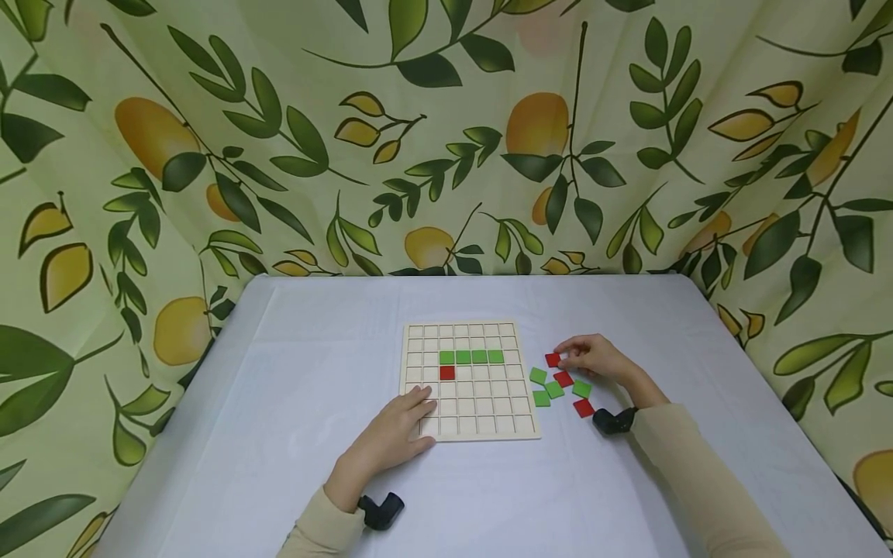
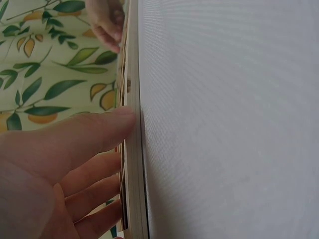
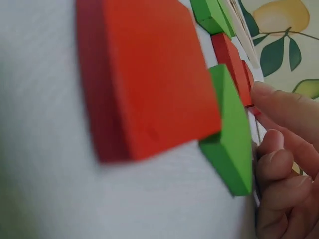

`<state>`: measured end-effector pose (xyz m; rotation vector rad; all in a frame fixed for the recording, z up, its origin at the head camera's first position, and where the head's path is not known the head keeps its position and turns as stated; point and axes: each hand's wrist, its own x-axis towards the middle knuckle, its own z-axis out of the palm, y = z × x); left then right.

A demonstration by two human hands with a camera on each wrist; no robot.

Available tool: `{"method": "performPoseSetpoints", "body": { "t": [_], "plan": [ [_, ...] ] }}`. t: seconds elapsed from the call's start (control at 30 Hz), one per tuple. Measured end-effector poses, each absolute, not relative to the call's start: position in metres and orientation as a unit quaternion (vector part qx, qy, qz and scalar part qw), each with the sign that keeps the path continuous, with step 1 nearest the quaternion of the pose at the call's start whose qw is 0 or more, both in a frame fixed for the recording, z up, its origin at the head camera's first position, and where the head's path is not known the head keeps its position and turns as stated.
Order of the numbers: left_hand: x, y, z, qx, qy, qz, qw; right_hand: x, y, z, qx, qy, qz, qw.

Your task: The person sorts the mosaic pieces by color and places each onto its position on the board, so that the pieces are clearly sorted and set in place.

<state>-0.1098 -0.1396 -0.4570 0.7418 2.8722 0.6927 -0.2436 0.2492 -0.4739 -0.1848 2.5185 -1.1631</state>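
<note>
My left hand (image 1: 392, 427) outstretched on a grid board (image 1: 484, 405), right hand (image 1: 597, 359) at a red tile (image 1: 551, 360), pinching or not unclear

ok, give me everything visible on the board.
The board is a thin, pale, squarish panel, wood by its look, with a grid of square cells marked by darker lines. It lies flat on the white-covered table. Four green tiles sit in a row on it, a red tile below the leftmost. The left hand rests on its near left corner, thumb against the near edge.
</note>
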Motion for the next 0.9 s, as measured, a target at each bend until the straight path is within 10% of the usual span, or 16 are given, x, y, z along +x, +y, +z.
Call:
{"method": "performPoseSetpoints", "body": {
  "t": [0.9],
  "plan": [
    [-0.1102, -0.1387, -0.4575, 0.238, 0.945, 0.219, 0.052, -0.2436, 0.2498, -0.4755, -0.097, 0.888, -0.418, 0.166]
  ]
}}
